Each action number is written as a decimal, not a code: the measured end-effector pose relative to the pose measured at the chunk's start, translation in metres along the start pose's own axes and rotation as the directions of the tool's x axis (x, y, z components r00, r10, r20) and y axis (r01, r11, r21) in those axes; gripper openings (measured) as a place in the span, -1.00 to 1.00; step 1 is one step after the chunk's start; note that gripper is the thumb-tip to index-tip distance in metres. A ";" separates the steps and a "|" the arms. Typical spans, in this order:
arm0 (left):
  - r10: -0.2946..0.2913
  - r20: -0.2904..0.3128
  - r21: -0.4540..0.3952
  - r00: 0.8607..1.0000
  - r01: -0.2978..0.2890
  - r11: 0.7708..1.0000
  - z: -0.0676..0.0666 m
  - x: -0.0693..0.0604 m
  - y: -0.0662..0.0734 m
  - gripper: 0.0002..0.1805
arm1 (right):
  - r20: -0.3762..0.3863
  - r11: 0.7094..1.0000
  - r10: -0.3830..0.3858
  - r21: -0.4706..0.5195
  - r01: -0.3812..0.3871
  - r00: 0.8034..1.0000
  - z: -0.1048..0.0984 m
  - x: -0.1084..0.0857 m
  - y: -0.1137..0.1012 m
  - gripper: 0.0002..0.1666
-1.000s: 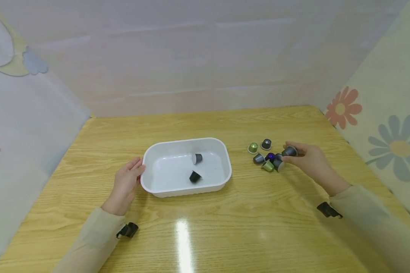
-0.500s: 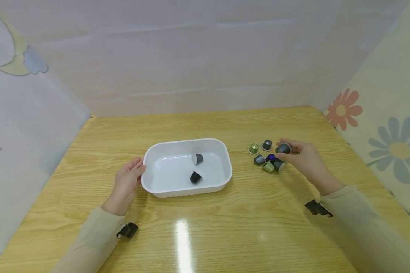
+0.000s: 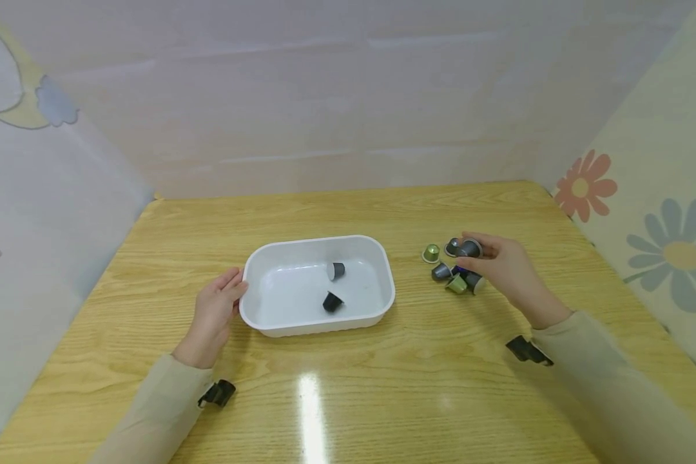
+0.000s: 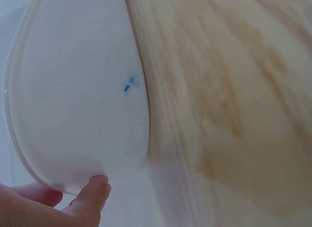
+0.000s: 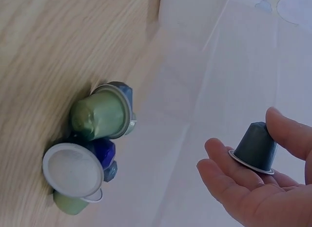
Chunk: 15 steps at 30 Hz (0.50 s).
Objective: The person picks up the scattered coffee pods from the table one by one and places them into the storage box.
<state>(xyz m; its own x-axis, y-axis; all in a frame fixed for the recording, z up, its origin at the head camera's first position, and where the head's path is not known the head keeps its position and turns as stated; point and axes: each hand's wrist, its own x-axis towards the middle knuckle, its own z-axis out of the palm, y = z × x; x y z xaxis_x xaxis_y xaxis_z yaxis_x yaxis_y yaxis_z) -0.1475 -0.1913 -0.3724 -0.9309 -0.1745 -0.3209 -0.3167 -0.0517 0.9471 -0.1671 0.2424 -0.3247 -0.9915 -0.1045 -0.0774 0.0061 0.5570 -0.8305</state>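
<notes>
My left hand [image 3: 213, 309] grips the left rim of a white plastic tray [image 3: 301, 327]; in the left wrist view thumb and finger [image 4: 95, 193] pinch its edge. Inside the tray a grey coffee capsule [image 3: 339, 270] and a black capsule [image 3: 331, 302] lie on their sides. Over the pile at the right, my right hand [image 3: 507, 264] holds a dark grey capsule [image 5: 256, 146] between thumb and fingers. Below it lie a green capsule [image 5: 100, 114], a mostly hidden purple one [image 5: 104, 152] and a capsule showing its pale lid [image 5: 73, 170].
Left of the pile a green capsule [image 3: 432, 252] stands lid down, and a dark one [image 3: 452, 246] stands behind, partly covered by the held capsule. A grey capsule [image 3: 441, 271] lies nearest the tray. The wooden table [image 3: 383, 393] meets a pale back wall [image 3: 348, 129].
My right hand has moved left with the dark grey capsule, from the pile's right side to above it. The left hand and the tray have stayed in place.
</notes>
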 end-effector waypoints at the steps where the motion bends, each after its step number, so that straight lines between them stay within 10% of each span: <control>1: 0.001 0.001 -0.001 1.000 -0.001 1.000 0.000 0.000 0.000 -0.38 | -0.001 1.000 -0.006 0.010 0.006 1.000 0.001 0.000 -0.001 -0.22; 15: 0.006 0.000 -0.006 1.000 -0.006 1.000 0.001 -0.001 -0.001 -0.38 | -0.005 0.990 -0.071 0.122 0.071 0.997 0.016 0.003 -0.013 -0.26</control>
<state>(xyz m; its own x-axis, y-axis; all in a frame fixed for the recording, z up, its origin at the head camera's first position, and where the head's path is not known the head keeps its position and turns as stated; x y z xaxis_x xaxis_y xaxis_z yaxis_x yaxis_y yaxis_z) -0.1465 -0.1906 -0.3731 -0.9327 -0.1751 -0.3154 -0.3104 -0.0562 0.9490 -0.1678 0.2214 -0.3234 -0.9901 -0.1392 -0.0155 -0.0484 0.4439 -0.8948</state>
